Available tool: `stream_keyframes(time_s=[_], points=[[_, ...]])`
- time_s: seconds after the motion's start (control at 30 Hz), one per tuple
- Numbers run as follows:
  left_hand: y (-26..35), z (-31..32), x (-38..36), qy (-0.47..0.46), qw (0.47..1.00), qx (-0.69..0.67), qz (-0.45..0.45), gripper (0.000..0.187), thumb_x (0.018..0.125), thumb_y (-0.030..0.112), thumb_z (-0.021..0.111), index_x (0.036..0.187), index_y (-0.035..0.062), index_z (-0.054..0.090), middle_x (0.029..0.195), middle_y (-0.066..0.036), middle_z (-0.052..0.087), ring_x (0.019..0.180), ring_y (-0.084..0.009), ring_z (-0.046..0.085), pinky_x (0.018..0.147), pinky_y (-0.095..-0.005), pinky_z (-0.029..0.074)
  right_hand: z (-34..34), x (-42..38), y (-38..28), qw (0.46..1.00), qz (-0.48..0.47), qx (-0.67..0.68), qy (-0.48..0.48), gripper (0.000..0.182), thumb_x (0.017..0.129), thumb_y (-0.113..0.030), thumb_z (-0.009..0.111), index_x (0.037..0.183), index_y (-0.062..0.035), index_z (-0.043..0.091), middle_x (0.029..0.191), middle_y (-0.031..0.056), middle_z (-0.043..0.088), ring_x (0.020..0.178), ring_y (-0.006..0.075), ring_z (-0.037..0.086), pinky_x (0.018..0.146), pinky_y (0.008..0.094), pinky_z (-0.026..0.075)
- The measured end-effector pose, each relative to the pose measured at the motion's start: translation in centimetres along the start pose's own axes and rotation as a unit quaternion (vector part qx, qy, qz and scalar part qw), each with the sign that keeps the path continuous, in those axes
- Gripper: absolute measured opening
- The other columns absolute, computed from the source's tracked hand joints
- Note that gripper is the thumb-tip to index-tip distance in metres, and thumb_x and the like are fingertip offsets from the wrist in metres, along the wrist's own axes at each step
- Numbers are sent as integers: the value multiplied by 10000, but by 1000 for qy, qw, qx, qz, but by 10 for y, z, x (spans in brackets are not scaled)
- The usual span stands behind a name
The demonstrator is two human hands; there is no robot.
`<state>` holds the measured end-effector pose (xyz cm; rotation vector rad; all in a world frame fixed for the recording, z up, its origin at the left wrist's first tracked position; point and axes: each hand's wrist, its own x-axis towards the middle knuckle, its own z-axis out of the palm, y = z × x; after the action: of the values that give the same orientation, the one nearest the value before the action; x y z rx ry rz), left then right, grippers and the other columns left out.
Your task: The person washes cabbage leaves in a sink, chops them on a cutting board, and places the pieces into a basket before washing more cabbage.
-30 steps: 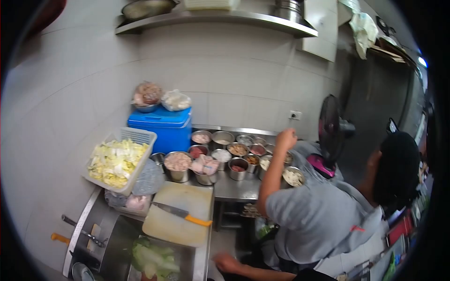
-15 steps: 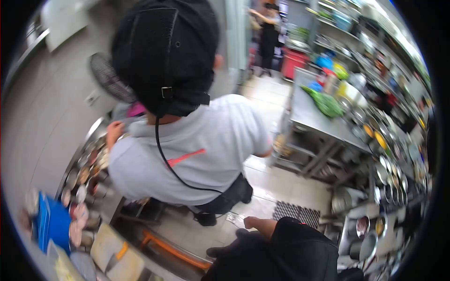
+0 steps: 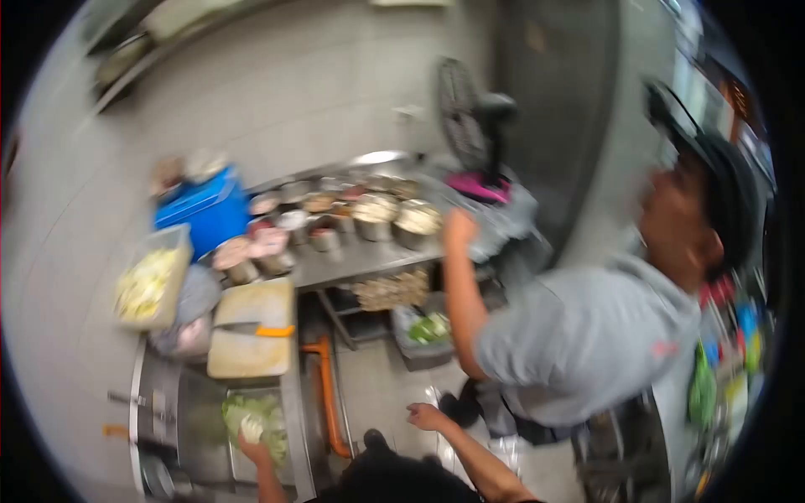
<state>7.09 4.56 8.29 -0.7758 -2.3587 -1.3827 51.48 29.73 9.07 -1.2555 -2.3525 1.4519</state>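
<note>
At the lower left, my left hand [image 3: 255, 453] reaches into a metal sink [image 3: 194, 419] with its fingers closed on a pale leafy vegetable [image 3: 251, 426]. More green leaves lie around it. My right hand [image 3: 428, 417] hangs over the floor near the lower middle, fingers loosely apart, holding nothing. Behind the sink, a cutting board [image 3: 243, 356] carries a knife with an orange handle [image 3: 275, 331]. Left of the board stands a tub of chopped yellow-green vegetable [image 3: 151, 289].
A co-worker in a grey shirt [image 3: 579, 335] stands close at the right, one arm over the metal counter [image 3: 340, 261]. Several metal pots, a blue box [image 3: 201, 214] and a black fan [image 3: 461, 109] stand there. An orange rail [image 3: 327, 398] runs beside the sink.
The view has swung left toward the sink and counter. The co-worker now appears farther right, seen from the side. My left hand has come into view at the vegetable.
</note>
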Motion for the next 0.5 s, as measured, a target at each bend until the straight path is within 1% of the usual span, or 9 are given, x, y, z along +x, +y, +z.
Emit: stream_keyframes(time_s=[0.13, 0.2, 0.23, 0.3, 0.33, 0.37, 0.43, 0.47, 0.5], points=[[47, -3, -5, 3, 993, -79, -89, 403, 676, -12, 633, 1075, -10, 577, 988, -167, 634, 939, -328, 601, 836, -387, 457, -134, 28, -264, 928, -340, 98, 117, 505, 859, -176, 605, 1310, -31, 431, 974, 91, 634, 834, 168, 584, 766, 317, 483], [33, 5, -11, 45, 997, -23, -50, 415, 650, -30, 634, 1060, 2, 579, 996, -170, 629, 945, -347, 596, 830, -392, 459, -206, 42, -389, 893, -407, 84, 173, 587, 843, -117, 592, 1379, -51, 363, 857, 80, 611, 738, 134, 557, 707, 286, 481], [35, 6, -7, 68, 996, -28, -50, 415, 650, -30, 634, 1060, 2, 579, 996, -170, 629, 945, -347, 596, 830, -392, 459, -242, 53, -446, 857, -423, -20, 294, 644, 796, -139, 614, 1372, -31, 348, 728, 130, 621, 684, 237, 623, 675, 336, 497], [33, -1, -14, 4, 995, -50, -82, 457, 624, -30, 644, 1075, -15, 573, 1008, -196, 621, 968, -369, 584, 857, -394, 450, -307, 62, -568, 831, -382, -166, 368, 779, 741, -272, 686, 1391, -54, 315, 949, 214, 636, 872, 342, 628, 767, 425, 509], [30, -2, -14, 13, 995, -49, -88, 457, 624, -30, 644, 1075, -15, 573, 1008, -196, 621, 968, -369, 584, 857, -394, 450, -331, 79, -615, 756, -414, -262, 434, 792, 742, -250, 655, 1412, -72, 271, 1103, 225, 595, 1024, 362, 579, 861, 450, 480], [25, -1, -17, 40, 994, -45, -96, 482, 611, -32, 652, 1085, -24, 567, 1013, -203, 619, 979, -373, 579, 874, -394, 443, -351, 72, -668, 761, -350, -341, 425, 772, 747, -170, 591, 1423, -68, 234, 1175, 212, 569, 1087, 371, 543, 910, 450, 454], [11, 3, -33, 62, 990, -52, -118, 525, 589, -39, 662, 1103, -44, 556, 1026, -218, 613, 999, -381, 570, 902, -395, 431, -378, 60, -747, 718, -286, -464, 432, 697, 744, -178, 574, 1389, -78, 329, 1089, 218, 603, 1008, 343, 585, 872, 410, 471], [5, -3, -36, 56, 988, -57, -130, 543, 580, -45, 665, 1111, -54, 550, 1034, -226, 609, 1007, -385, 566, 914, -396, 425, -421, 145, -805, 594, -313, -606, 427, 320, 720, -126, 544, 1015, -37, 627, 927, 203, 658, 862, 345, 641, 706, 468, 513], [0, -9, -40, 53, 990, -33, -128, 550, 579, -64, 658, 1119, -28, 558, 1031, -221, 612, 1000, -373, 576, 895, -388, 435, -413, 115, -816, 635, -233, -627, 387, 261, 696, -142, 556, 936, -58, 617, 859, 195, 652, 789, 308, 634, 669, 460, 503]])
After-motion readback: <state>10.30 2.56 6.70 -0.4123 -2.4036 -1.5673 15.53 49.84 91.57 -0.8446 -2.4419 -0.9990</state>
